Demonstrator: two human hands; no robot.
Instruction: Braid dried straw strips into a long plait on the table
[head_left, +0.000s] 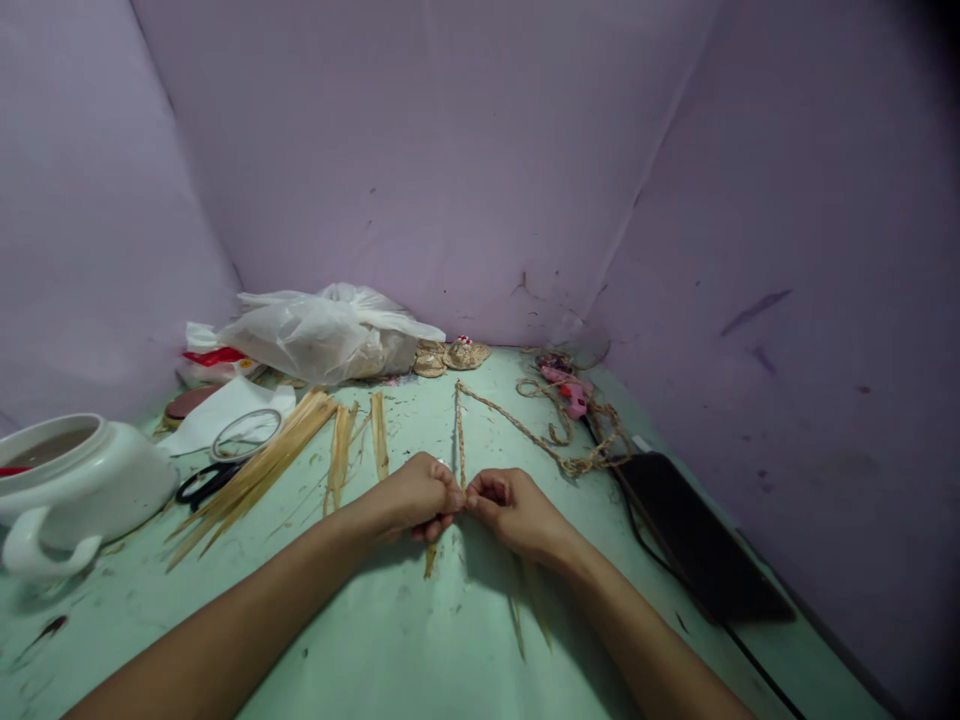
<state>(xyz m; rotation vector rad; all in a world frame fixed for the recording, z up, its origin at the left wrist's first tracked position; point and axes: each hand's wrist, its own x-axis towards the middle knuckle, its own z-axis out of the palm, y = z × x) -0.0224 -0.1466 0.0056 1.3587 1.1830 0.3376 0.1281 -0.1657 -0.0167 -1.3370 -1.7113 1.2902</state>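
Note:
A thin braided straw cord runs down the middle of the table to my two hands, which meet at its near end. My left hand pinches the braid there, with a short strip end poking out below it. Close beside it, my right hand pinches strands of the same braid, and loose strips hang out beneath. From its far bend the cord slants right into a loose tangle of finished braid. Flat straw strips lie in a bundle to the left, with shorter strips nearer my left hand.
At the left stand a white handled pot with liquid in it, black-handled scissors and a clear ring. A white plastic bag and woven pieces rest by the back wall. A pink tool and a black tablet-like slab with a cable lie right.

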